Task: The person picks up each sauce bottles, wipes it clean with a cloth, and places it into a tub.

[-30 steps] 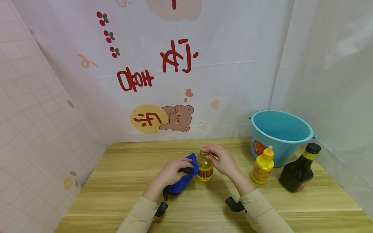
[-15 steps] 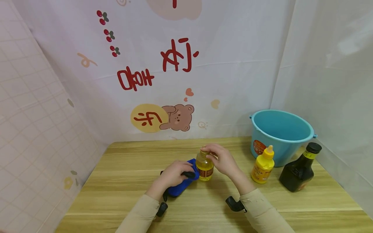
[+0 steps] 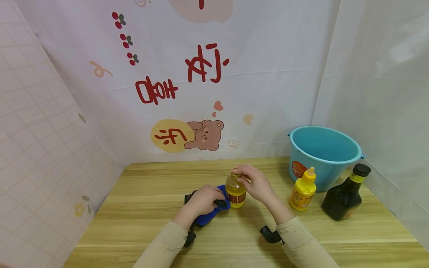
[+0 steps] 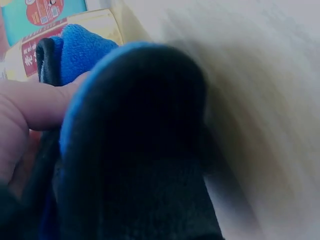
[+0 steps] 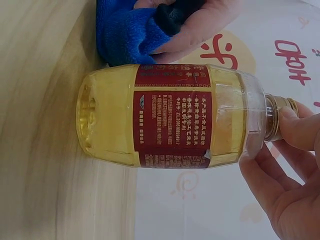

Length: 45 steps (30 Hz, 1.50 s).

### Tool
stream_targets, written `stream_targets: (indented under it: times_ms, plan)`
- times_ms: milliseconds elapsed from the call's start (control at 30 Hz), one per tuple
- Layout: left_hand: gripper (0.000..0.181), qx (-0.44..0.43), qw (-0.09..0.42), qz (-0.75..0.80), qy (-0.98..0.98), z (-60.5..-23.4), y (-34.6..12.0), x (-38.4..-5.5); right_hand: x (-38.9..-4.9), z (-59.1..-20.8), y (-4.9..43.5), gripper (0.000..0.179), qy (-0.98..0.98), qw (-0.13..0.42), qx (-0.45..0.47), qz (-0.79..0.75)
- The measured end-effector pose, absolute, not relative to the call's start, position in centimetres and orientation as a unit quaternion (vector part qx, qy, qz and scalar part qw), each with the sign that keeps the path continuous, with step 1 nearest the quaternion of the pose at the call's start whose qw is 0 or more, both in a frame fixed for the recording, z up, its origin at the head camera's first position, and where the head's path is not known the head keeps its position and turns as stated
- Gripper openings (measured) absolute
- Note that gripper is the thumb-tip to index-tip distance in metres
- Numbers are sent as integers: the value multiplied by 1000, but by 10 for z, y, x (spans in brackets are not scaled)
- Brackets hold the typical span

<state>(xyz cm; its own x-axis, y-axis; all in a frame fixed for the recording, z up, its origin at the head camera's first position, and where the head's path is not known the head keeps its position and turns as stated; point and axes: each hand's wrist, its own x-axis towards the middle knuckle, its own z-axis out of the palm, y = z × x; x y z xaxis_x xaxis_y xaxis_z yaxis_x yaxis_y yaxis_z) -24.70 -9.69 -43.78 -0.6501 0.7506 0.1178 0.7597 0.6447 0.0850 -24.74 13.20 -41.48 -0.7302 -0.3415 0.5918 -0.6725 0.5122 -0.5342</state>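
Work appears begun but unfinished: left hand (image 3: 205,201) grips blue cloth (image 3: 208,218) at left of oil bottle (image 3: 236,192), right hand (image 3: 256,182) pinching its cap (image 5: 272,119).

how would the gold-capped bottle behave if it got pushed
The gold-capped bottle may slosh, being only part filled with yellow liquid. It looks smooth, so could be slippery. Its tapered base might let it tip if pushed near the cap.

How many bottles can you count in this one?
3: the oil bottle under the right hand, the yellow bottle in front of the blue bucket, and the dark bottle right of the yellow one. The bucket's bottom is out of sight, so more could hide there.
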Motion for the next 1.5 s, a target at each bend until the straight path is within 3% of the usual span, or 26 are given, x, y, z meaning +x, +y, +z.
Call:
stream_targets:
  times_ms: [633,1067,1500]
  plan:
    - [33,-412,5,-72,-908,-432,-101,-252,-249,-409,134,33,-848,188,322,376]
    - [36,-404,19,-124,-906,-422,-122,-249,-254,-392,141,42,-866,195,376,268]
    - [34,-398,43,-131,-907,-407,-136,-239,-254,-377,135,42,-888,159,378,209]
